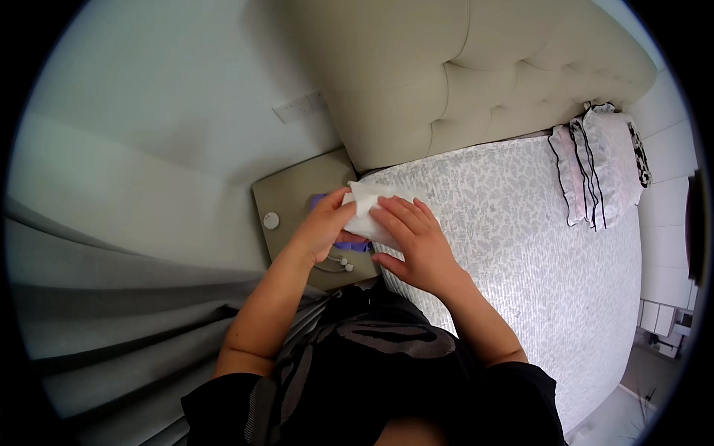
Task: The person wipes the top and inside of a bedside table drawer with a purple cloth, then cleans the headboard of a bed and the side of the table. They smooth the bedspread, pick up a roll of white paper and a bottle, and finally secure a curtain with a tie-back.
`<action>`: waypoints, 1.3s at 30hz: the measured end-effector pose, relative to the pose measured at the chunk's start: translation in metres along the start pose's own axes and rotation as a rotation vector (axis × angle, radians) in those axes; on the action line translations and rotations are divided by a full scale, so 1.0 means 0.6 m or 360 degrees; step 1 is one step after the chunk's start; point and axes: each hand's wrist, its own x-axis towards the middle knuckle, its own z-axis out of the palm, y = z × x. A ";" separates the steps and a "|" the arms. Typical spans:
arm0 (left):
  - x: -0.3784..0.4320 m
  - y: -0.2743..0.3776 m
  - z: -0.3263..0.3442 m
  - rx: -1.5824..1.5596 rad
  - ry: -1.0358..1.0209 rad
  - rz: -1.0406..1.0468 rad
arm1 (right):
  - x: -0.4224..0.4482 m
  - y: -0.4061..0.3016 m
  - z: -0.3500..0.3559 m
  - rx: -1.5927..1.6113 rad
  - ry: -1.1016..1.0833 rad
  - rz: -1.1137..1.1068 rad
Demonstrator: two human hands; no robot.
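Note:
In my left hand [328, 223] is a folded white tissue or cloth [365, 203], gripped at its left edge between thumb and fingers. My right hand [411, 240] lies over the right part of the white piece with its fingers spread and the thumb apart; whether it grips anything cannot be told. Beneath the left hand a purple object [352, 246], perhaps a soft pack, rests on the beige bedside table [295, 187], mostly hidden by the hand and the white piece. A grey cord with white ends [345, 265] lies near the table's front edge.
A small round white object [271, 220] sits at the table's left side. To the right is a bed with a patterned quilted cover [502, 223], stacked pillows [605, 167] and a padded headboard [485, 72]. Grey curtains [139, 312] hang at left; a wall socket plate [293, 110] is behind the table.

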 end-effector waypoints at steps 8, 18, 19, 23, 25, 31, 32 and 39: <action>-0.012 -0.066 -0.018 0.0446 -0.0067 0.0602 | 0.004 0.032 0.055 0.0813 -0.0320 0.0626; 0.016 -0.215 -0.034 -0.0065 0.0386 0.0552 | -0.028 0.008 0.260 0.0211 0.0257 0.0320; 0.021 -0.223 -0.048 -0.0219 0.0433 0.0517 | -0.029 0.009 0.268 0.0244 0.0138 0.0309; 0.033 -0.243 -0.095 -0.0377 0.0487 0.0257 | -0.031 0.031 0.304 0.0727 -0.0261 0.0554; 0.044 -0.249 -0.117 -0.0485 0.0524 0.0238 | -0.025 0.050 0.320 0.1193 -0.0479 0.0825; 0.089 -0.259 -0.186 -0.0401 0.0451 0.0182 | 0.015 0.096 0.384 0.1973 -0.0561 0.1114; 0.099 -0.260 -0.198 -0.0393 0.0527 0.0232 | 0.026 0.098 0.396 0.1705 -0.0527 0.1149; 0.195 -0.256 -0.257 0.0133 0.0987 0.0399 | 0.088 0.159 0.541 0.0365 0.0256 0.0261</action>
